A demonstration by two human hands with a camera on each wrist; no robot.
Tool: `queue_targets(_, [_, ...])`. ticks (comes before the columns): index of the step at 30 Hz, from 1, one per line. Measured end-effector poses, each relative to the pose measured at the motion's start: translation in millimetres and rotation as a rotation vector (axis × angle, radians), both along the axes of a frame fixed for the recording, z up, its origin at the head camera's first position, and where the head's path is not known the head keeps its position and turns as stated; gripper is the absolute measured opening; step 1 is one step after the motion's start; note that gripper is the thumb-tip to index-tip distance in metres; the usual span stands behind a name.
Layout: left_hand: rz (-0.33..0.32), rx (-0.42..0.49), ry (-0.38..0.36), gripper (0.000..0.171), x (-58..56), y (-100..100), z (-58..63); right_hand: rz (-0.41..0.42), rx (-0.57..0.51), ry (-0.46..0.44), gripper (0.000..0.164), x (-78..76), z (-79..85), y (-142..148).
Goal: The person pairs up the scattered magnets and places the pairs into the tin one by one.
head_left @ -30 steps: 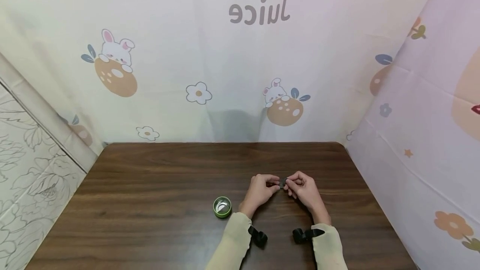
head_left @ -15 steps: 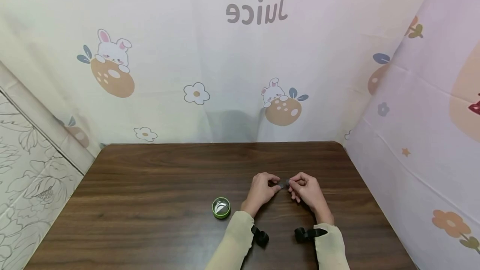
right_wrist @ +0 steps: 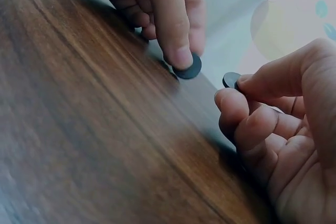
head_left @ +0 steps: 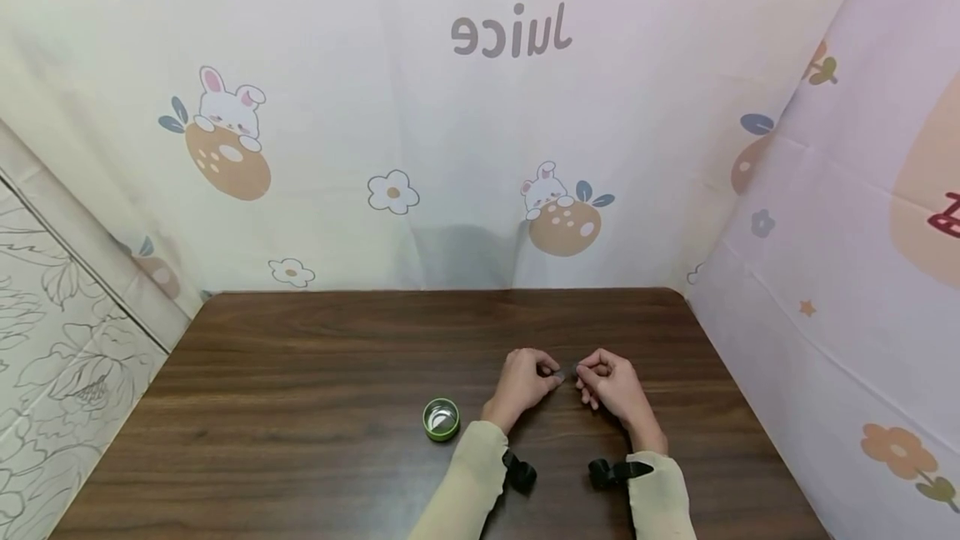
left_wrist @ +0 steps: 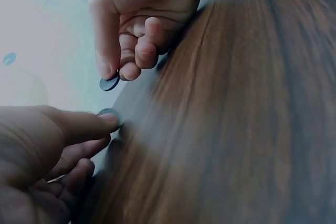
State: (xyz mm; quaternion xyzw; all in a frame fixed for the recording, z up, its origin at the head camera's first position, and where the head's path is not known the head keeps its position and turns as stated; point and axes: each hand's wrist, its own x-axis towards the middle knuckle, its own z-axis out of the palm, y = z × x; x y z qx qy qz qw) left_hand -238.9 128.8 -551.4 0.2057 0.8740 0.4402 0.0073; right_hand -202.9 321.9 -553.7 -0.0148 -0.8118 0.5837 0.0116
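Observation:
My left hand pinches a small flat black disc between thumb and fingers. Facing it, my right hand pinches a second round black disc by its edge. The two discs are apart, with a narrow gap between them, just over the table. In the left wrist view my thumb covers much of the left disc. To the left of my left hand stands a small round tin with a green rim and a shiny inside.
The brown wood-grain table reaches back to a printed curtain. Another curtain hangs along the right side. Black camera straps sit at both wrists.
The dark discs were together between both hands a second ago; now they are separated, one in each hand. The gap between my fingertips has widened slightly. The tin stays in place.

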Motion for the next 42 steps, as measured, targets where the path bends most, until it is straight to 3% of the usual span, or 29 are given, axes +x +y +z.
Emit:
queue_targets(6, [0.069,0.181,-0.041,0.005,-1.4,-10,-2.7,0.022,-0.015,-0.027,0.010,-0.5,-0.7,-7])
queue_targets(10, [0.089,0.234,-0.055,0.006,-2.2,-15,-0.5,0.064,-0.027,-0.022,0.010,-1.5,0.9,-12])
queue_targets(19, [0.096,0.257,-0.060,0.007,-2.5,-15,0.5,0.096,-0.044,0.002,0.010,-2.0,2.0,-15])
queue_targets(28, [0.045,0.248,-0.085,0.005,-1.9,-15,-3.3,0.102,-0.033,0.002,0.012,-4.2,-0.3,-16])
queue_targets(42, [0.051,0.257,-0.080,0.005,-2.2,-14,-4.2,0.122,0.040,-0.035,0.019,-2.4,1.2,-16])
